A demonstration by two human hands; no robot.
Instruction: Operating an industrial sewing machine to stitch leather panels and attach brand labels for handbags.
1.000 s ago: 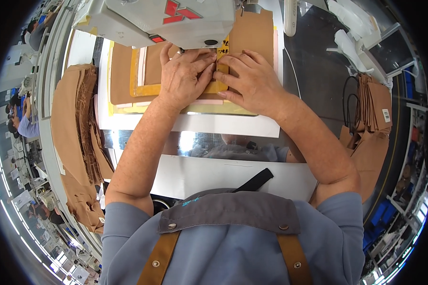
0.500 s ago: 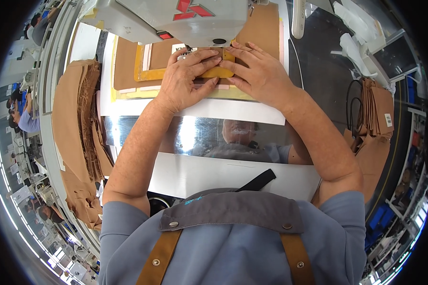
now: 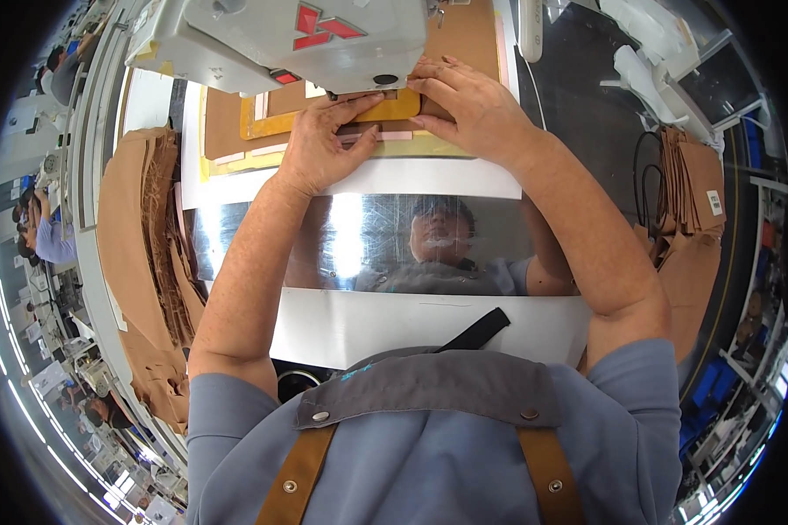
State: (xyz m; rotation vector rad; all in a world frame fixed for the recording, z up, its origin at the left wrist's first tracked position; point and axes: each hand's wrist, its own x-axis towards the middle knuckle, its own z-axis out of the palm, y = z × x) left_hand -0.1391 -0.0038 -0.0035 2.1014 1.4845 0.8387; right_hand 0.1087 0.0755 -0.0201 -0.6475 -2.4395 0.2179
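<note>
Yellow frame (image 3: 399, 108) lies on a brown sheet (image 3: 464, 39), near the far side of the desk (image 3: 411, 319); its far part is hidden below the head of a sewing machine (image 3: 324, 39), so its whole shape cannot be told. The left hand (image 3: 326, 144) lays its fingers on the near bar, thumb spread away; the longest fingertips are hard to make out under the machine. The right hand (image 3: 477, 109) is spread at the rounded right corner. Both hands are apart from each other; how strongly they press, I cannot tell. At the right edge of the desk, brown pieces (image 3: 687, 188) are partly covered by the right arm.
</note>
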